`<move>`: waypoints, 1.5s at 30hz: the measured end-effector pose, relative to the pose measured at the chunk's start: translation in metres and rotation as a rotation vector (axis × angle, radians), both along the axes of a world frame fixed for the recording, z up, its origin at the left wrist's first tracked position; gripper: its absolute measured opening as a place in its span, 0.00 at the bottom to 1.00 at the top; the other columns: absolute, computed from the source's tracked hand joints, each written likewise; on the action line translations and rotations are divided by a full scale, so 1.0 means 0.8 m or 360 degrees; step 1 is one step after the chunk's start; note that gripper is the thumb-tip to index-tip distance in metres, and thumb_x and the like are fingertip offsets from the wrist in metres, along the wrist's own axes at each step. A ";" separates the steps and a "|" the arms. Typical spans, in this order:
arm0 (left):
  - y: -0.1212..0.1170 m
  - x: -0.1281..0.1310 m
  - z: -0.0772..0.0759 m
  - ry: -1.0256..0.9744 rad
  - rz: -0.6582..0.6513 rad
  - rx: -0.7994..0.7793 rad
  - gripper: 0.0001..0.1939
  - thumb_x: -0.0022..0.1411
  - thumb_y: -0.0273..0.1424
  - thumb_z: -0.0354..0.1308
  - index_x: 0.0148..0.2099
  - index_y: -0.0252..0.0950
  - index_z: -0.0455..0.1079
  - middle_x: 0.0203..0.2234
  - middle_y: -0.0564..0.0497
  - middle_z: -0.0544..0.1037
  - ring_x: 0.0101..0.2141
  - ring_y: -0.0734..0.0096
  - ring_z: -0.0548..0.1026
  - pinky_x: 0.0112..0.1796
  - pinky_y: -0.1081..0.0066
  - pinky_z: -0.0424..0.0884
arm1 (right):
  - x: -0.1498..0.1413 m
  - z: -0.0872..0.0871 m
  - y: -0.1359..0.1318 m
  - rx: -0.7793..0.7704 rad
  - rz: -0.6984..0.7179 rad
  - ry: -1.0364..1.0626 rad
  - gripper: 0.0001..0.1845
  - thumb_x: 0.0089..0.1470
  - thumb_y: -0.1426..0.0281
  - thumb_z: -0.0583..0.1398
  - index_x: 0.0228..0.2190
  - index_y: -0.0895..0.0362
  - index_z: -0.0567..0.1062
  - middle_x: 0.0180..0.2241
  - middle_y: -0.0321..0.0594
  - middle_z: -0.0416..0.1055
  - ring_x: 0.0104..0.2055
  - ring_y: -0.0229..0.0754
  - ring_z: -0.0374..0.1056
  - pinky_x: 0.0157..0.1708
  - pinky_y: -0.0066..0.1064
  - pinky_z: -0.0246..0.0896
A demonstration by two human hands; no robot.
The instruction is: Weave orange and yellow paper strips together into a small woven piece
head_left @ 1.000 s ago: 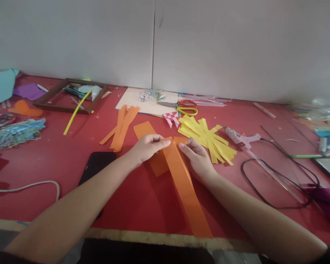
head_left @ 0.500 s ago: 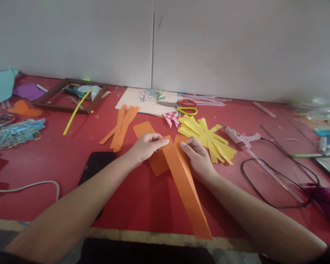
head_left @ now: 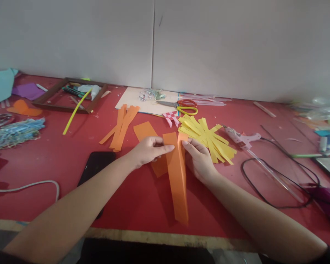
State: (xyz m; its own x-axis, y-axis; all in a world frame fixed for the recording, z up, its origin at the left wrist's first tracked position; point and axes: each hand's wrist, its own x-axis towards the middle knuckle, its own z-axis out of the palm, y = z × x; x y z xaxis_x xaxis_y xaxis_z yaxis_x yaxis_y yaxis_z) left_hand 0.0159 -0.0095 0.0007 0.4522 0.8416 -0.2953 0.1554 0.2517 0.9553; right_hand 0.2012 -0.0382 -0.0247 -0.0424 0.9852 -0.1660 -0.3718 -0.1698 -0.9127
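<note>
Both hands pinch a long orange paper strip (head_left: pixel 176 179), folded lengthwise, whose lower end hangs toward me. At its upper left edge, the thumb and fingers of my left hand (head_left: pixel 148 151) are closed on the paper. My right hand (head_left: pixel 199 157) grips the upper right edge the same way. Under and behind my left hand lies a wider orange paper piece (head_left: pixel 145 130) on the red table (head_left: pixel 137 205), partly covered. Narrow orange strips (head_left: pixel 121 128) lie up and left of my left hand. Beyond my right hand is a pile of yellow paper strips (head_left: pixel 206 137).
Scissors (head_left: pixel 185 107) rest on a pale sheet (head_left: pixel 126 98) near the wall. A pink glue gun (head_left: pixel 243 138) with a black cord lies right. A black phone (head_left: pixel 100 165) is by my left forearm. A brown frame (head_left: pixel 56 106) holding tools stands back left.
The folded strip's lower end has swung left and now hangs more upright. Its upper end has risen a little and shows more above my left thumb. Both hands keep hold.
</note>
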 end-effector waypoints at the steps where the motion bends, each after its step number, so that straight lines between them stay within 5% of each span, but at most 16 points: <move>1: 0.000 0.001 0.001 -0.0018 0.0022 -0.0007 0.20 0.53 0.47 0.66 0.34 0.36 0.70 0.20 0.58 0.64 0.20 0.80 0.58 0.22 0.75 0.54 | 0.000 0.001 -0.001 0.0002 0.0032 -0.0012 0.13 0.48 0.59 0.68 0.27 0.51 0.73 0.30 0.36 0.77 0.35 0.46 0.74 0.38 0.39 0.71; 10: 0.000 0.001 0.008 -0.0023 0.0117 -0.0010 0.15 0.55 0.43 0.65 0.35 0.36 0.72 0.20 0.58 0.65 0.20 0.80 0.58 0.22 0.75 0.55 | -0.001 0.002 -0.003 0.0065 0.0060 -0.0148 0.12 0.46 0.58 0.70 0.30 0.50 0.77 0.33 0.36 0.79 0.37 0.47 0.75 0.43 0.41 0.71; 26: 0.004 -0.001 -0.003 -0.0066 0.0118 -0.0101 0.24 0.55 0.50 0.64 0.26 0.37 0.59 0.15 0.59 0.60 0.18 0.81 0.56 0.20 0.75 0.48 | -0.005 0.004 -0.002 0.0097 -0.0001 -0.0006 0.08 0.49 0.61 0.69 0.30 0.49 0.78 0.35 0.36 0.79 0.40 0.48 0.76 0.40 0.41 0.72; 33: -0.002 0.002 0.004 -0.0006 -0.0021 0.0033 0.17 0.57 0.44 0.64 0.39 0.35 0.72 0.24 0.55 0.69 0.22 0.79 0.62 0.23 0.75 0.56 | 0.000 -0.006 0.001 0.0146 0.0057 -0.0005 0.10 0.52 0.60 0.66 0.37 0.49 0.79 0.41 0.37 0.80 0.46 0.49 0.75 0.45 0.41 0.71; 45: 0.003 0.000 -0.001 -0.0048 0.0080 0.0019 0.16 0.58 0.41 0.64 0.44 0.37 0.76 0.28 0.54 0.73 0.20 0.83 0.61 0.23 0.76 0.58 | 0.000 -0.002 -0.002 0.0113 0.0101 -0.0115 0.10 0.48 0.61 0.69 0.33 0.51 0.81 0.38 0.38 0.81 0.39 0.48 0.77 0.47 0.42 0.71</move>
State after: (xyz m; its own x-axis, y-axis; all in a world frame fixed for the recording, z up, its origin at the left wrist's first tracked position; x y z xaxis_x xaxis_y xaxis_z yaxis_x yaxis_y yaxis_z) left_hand 0.0157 -0.0072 0.0003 0.4177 0.8670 -0.2718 0.1139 0.2468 0.9624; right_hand 0.2009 -0.0397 -0.0260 -0.0958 0.9903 -0.1008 -0.2949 -0.1249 -0.9473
